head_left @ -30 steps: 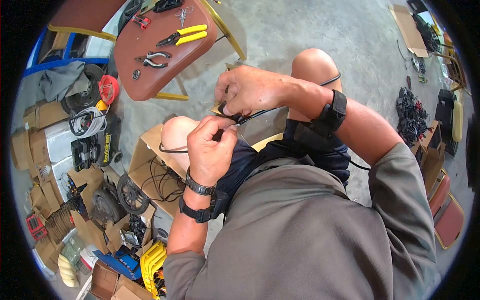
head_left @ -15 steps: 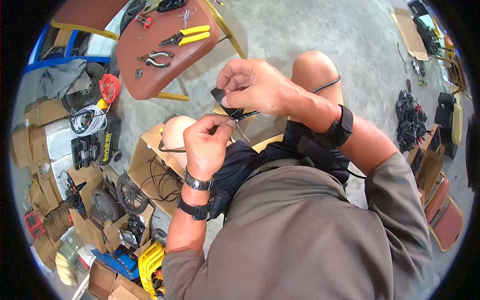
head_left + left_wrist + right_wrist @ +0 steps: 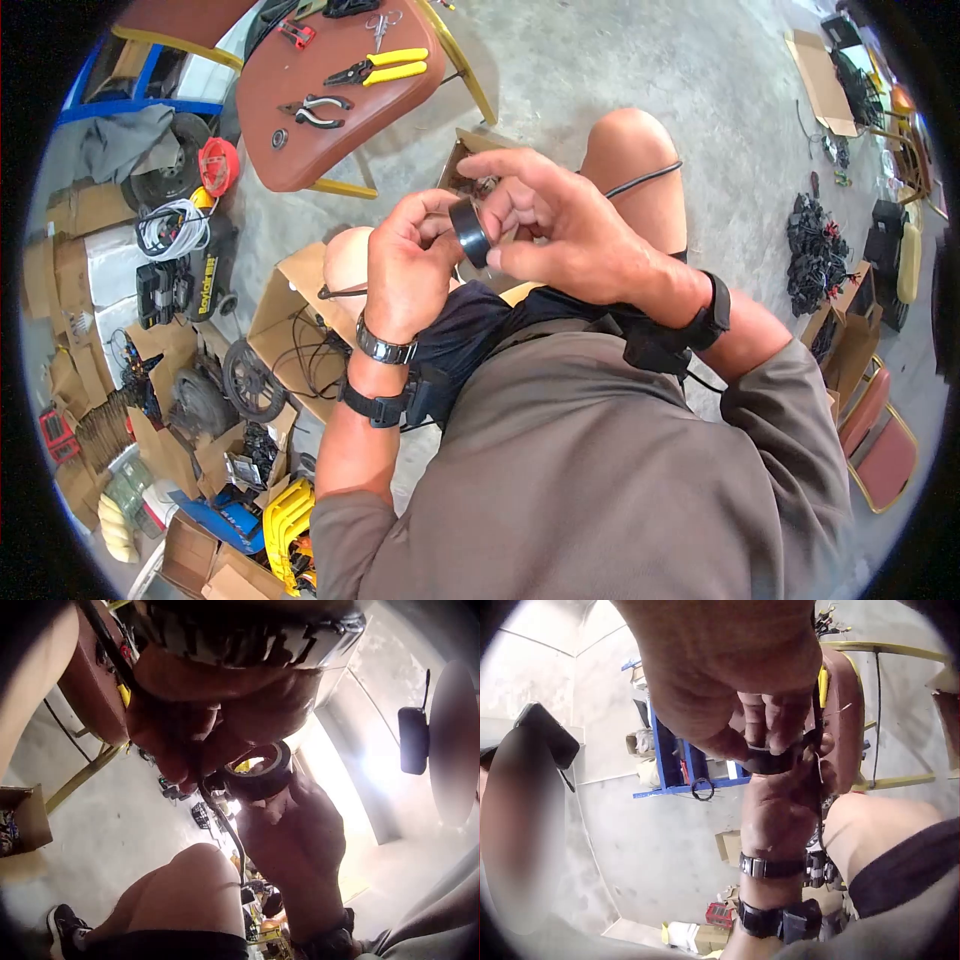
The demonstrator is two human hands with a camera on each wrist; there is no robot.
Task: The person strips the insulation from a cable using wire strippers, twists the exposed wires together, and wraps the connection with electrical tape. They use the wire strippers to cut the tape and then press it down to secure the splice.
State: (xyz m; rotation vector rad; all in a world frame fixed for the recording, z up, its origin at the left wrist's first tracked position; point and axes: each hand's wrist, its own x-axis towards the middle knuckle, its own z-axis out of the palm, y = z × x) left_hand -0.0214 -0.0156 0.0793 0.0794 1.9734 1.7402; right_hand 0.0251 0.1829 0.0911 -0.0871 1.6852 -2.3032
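Observation:
A roll of black electrical tape [image 3: 469, 232] is between my two hands above my lap. My right hand [image 3: 560, 225] holds it, fingers at the ring and thumb along its near edge. In the left wrist view the tape roll [image 3: 260, 774] shows its open centre, with right fingertips inside. My left hand [image 3: 408, 262] lies against the roll's other side, thumb and fingers bent together. A black cable [image 3: 229, 825] passes by the left fingers, which pinch it; the pinched part is mostly hidden. A thin pale wire [image 3: 821, 769] sticks out beside the left fingers in the right wrist view.
Ahead, a brown chair seat [image 3: 300, 165] bears yellow-handled pliers [image 3: 385, 68], grey-black pliers [image 3: 318, 110] and scissors [image 3: 381, 28]. An open cardboard box [image 3: 275, 320] with cables stands by my left knee. Black cable [image 3: 645, 178] crosses my right knee.
My right hand has turned over and opened out around the tape roll, whose ring now faces the camera. My left hand has risen slightly and come up against the roll.

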